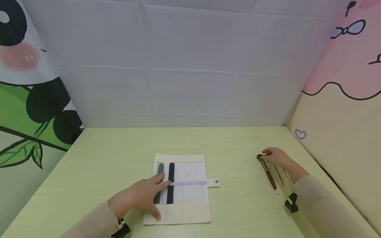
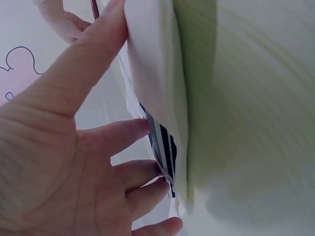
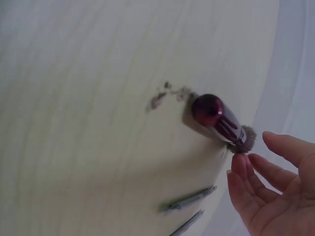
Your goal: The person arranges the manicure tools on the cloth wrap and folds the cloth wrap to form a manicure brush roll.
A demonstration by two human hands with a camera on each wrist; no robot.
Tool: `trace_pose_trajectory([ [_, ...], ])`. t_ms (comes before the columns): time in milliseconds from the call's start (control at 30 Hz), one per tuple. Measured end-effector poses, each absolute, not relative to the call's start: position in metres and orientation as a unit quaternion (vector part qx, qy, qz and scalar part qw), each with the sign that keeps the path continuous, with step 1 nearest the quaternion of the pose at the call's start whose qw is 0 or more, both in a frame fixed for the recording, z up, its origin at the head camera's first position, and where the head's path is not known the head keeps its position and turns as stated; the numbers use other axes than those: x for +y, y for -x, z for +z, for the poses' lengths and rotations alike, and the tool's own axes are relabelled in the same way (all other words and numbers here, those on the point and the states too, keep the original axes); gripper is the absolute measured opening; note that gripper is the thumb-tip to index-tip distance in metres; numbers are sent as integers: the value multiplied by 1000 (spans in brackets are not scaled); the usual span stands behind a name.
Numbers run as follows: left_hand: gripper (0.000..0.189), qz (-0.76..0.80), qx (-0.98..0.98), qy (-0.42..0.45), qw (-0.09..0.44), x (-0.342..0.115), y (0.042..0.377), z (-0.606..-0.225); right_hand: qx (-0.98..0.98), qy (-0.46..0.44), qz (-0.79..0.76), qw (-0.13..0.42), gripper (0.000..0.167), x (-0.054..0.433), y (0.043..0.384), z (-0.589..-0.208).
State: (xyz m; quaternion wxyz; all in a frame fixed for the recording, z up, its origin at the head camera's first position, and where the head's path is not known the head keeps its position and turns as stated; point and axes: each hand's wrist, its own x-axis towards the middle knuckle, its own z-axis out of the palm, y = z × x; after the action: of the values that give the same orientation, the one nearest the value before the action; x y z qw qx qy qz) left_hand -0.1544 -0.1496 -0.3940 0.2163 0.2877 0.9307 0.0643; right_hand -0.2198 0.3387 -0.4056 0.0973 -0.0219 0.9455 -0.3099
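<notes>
A cream cloth roll pouch lies unfolded in front of me. It holds a grey nail file and a black nail file under its pale band. My left hand rests with spread fingers on the pouch's left side, its thumb on the lower flap. To the right, my right hand is at the bristle end of a makeup brush with a dark red handle. In the right wrist view the thumb stands apart from the brush, and the other fingertips are right at its bristles.
Two thin metal tools lie beside the brush, partly under my right hand and sleeve. A snap tab sticks out from the pouch's right edge. Printed cloth panels border the pale table, with a white sheet behind.
</notes>
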Motion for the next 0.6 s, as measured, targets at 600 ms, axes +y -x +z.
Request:
trace_pose_trajectory([
  [600, 107, 75, 934, -273, 219, -148, 154, -396, 940, 30, -323, 110, 51, 318, 223, -397],
])
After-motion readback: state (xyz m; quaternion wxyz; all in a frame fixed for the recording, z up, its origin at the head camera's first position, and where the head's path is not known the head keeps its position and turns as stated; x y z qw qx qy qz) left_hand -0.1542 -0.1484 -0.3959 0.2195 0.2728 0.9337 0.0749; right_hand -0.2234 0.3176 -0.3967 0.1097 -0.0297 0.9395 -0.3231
